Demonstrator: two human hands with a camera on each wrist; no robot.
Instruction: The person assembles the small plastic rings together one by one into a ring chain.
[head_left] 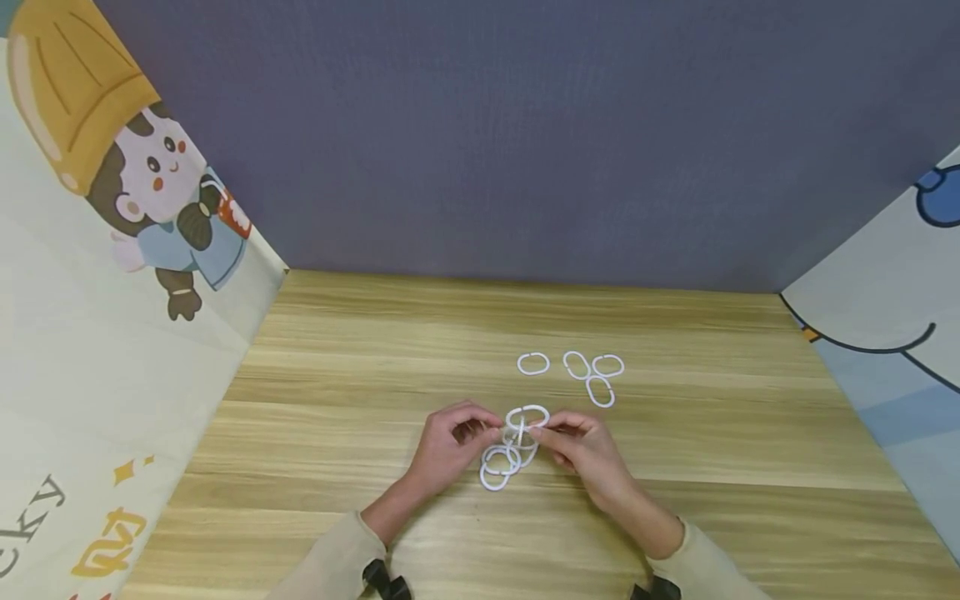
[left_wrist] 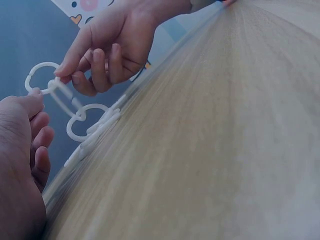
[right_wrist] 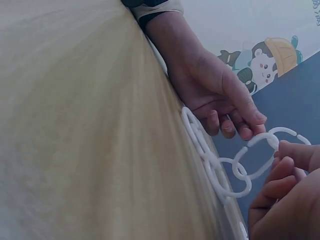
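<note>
A chain of white oval plastic links hangs between both hands, its lower links resting on the wooden table. My right hand pinches the upper part of the chain between thumb and forefinger, where the topmost link meets the one beneath. From the other side, my left hand pinches the edge of that topmost link with its fingertips. Small gaps show in some links, as in the raised link in the right wrist view. The fingertips partly hide the contact points.
Beyond the hands lie a single loose link and, to its right, a cluster of 3 links. The wooden table meets a dark back panel. Printed side panels stand left and right.
</note>
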